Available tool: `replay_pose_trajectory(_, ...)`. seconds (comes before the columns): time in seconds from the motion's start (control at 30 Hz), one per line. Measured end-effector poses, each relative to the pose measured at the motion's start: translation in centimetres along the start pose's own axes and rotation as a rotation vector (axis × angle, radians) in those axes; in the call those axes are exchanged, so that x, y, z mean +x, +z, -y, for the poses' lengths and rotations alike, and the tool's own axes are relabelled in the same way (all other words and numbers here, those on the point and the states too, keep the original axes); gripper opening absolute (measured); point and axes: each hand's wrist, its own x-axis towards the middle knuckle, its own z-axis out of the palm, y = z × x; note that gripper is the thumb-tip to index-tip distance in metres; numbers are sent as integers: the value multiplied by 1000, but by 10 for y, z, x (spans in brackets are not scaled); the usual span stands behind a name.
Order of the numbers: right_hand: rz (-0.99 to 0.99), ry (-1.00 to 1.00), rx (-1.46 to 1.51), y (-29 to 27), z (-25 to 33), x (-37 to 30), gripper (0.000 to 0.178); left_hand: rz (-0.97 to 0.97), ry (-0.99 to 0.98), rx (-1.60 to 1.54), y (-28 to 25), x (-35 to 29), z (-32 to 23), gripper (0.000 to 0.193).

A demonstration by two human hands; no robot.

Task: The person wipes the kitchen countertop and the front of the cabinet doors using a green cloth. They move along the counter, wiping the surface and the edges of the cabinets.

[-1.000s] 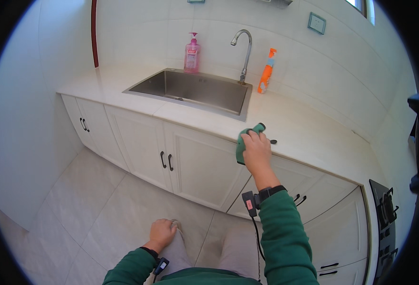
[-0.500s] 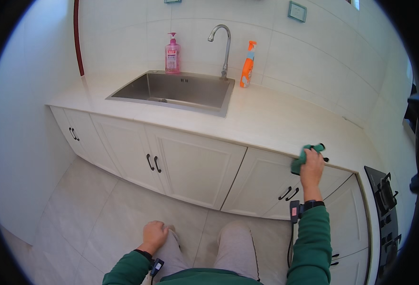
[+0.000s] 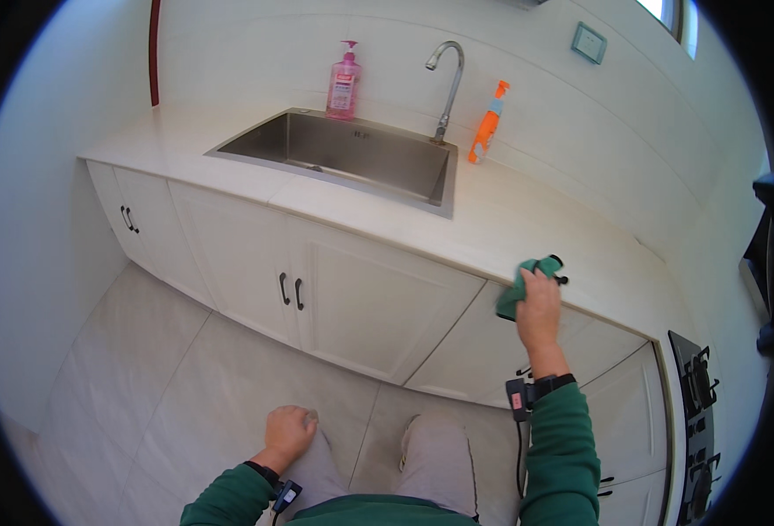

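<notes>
My right hand [image 3: 540, 302] is closed around a green object [image 3: 511, 296] with black knob-like ends, at the front edge of the white countertop [image 3: 483, 232]. Blur and my fingers hide its exact kind. Its lower green part hangs over the edge in front of the cabinet doors. My left hand [image 3: 288, 432] is held low by my left knee, fingers curled in, and nothing shows in it. Each wrist wears a dark band with a small black module.
A steel sink [image 3: 447, 188] is set into the counter, with a curved faucet [image 3: 459, 79] behind it. A pink pump bottle [image 3: 343, 88] and an orange spray bottle [image 3: 487, 127] stand along the wall. White cabinets [image 3: 378, 298] front the counter; a black gas stove [image 3: 694, 394] is at right.
My right hand and the green object have shifted left along the counter edge. The view has turned, so the sink and bottles sit farther right. My left hand stays by the knee.
</notes>
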Motion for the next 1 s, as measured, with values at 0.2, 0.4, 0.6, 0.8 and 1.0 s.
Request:
replay_pose_trajectory(0.2,86,-141,197,46,118,58,60,-78,20,-26,-7,-5,9,21)
replay_pose_trajectory(0.4,208,-260,274,88,206,121,51,-57,14,-20,-9,-8,21,19)
replay_pose_trajectory(0.6,431,-307,340,115,264,164,64,-59,9,-41,-9,-8,25,18)
replay_pose_trajectory(0.8,515,-254,366,129,293,187,72,13,-35,-12,-12,-3,16,18)
replay_pose_trajectory(1.0,591,-214,335,118,269,184,63,55,-38,50,-14,0,4,19)
